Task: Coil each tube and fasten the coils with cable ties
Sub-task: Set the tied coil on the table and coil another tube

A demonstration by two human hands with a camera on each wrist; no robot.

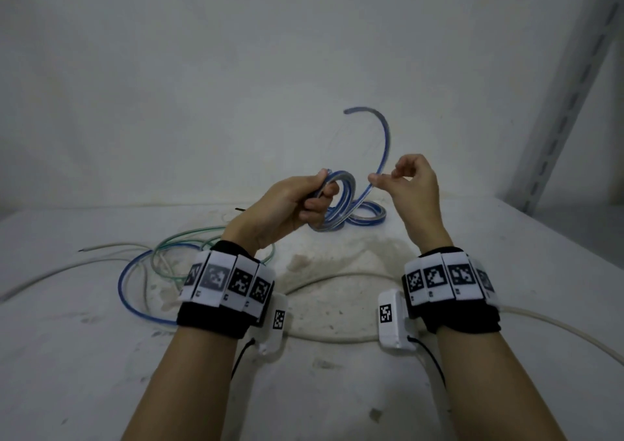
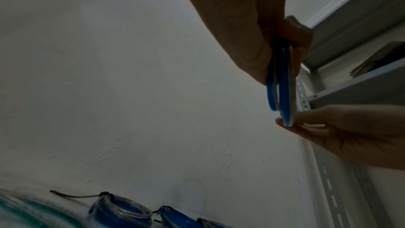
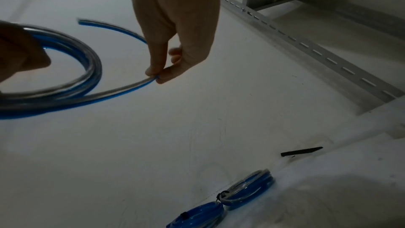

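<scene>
Blue-and-clear springy plastic tube [image 1: 337, 200] hangs mid-scene, its coil gripped in the left hand [image 1: 287, 204]. The right hand [image 1: 405, 180] pinches the free tail beside it. It looks light, stiff and likely to unwind, so hold where loops overlap.

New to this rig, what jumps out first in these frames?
The blue tube held up mid-scene: the left hand grips its coiled loops while the right hand pinches the free tail, which arcs up toward the wall. Behind on the white table lie finished blue coils with black ties, and to the left a loose tangle of uncoiled tubes.
</scene>
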